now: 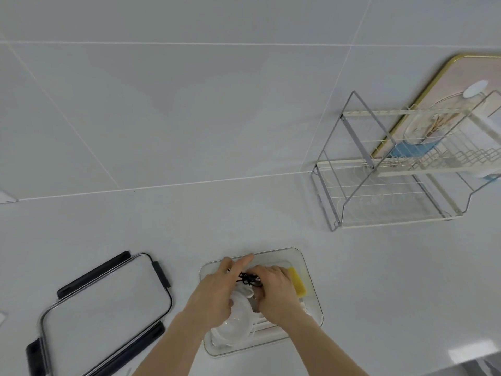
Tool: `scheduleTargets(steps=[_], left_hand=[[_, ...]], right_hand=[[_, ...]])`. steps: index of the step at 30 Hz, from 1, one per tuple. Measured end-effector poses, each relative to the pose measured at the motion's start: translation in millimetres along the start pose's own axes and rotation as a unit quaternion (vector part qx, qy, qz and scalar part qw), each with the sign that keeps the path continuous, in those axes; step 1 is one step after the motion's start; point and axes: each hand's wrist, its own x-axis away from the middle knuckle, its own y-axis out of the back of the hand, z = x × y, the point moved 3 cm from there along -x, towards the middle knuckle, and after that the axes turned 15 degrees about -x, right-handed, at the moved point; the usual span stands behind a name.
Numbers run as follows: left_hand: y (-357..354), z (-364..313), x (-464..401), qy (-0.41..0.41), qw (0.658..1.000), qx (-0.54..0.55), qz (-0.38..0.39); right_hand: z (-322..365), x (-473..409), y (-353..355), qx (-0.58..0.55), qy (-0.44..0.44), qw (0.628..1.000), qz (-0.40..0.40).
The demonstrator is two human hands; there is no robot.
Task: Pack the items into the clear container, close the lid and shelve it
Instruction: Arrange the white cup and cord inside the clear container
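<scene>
The clear container (311,291) sits on the white counter near the front, lid off. Both my hands are inside it. My left hand (214,291) and my right hand (276,291) together hold a small black coiled cable (248,279) over the container's middle. A yellow sponge-like block (296,283) lies at the container's right side. White plastic items (238,321) fill its near half, partly hidden by my wrists. The clear lid with black clips (105,313) lies flat on the counter to the left.
A two-tier wire shelf rack (385,169) stands at the back right, with a blue and white item on its upper tier. A gold-rimmed board (444,77) leans on the tiled wall behind it. A white object (6,198) shows at the left edge.
</scene>
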Motion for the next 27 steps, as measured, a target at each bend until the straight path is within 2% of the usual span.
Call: scheduleTargets(steps=[9, 14, 17, 20, 22, 27], left_hand=[[18, 12, 11, 0.012, 0.995, 0.06, -0.082], [29, 21, 17, 0.038, 0.993, 0.059, -0.096], [29, 19, 18, 0.038, 0.995, 0.021, -0.089], [24, 10, 13, 0.046, 0.995, -0.018, -0.089], [18, 1, 6, 0.067, 0.992, -0.028, -0.107], [-1, -14, -8, 0.127, 0.983, -0.036, -0.131]], right_hand=[[12, -2, 11, -0.028, 0.019, 0.996, -0.081], [18, 1, 24, -0.084, 0.013, 0.987, -0.139], [14, 6, 33, -0.208, -0.022, 0.964, -0.164], [4, 13, 44, -0.329, -0.087, 0.918, -0.203], [0, 19, 49, -0.355, -0.093, 0.904, -0.221], [-6, 34, 57, -0.371, -0.087, 0.896, -0.227]])
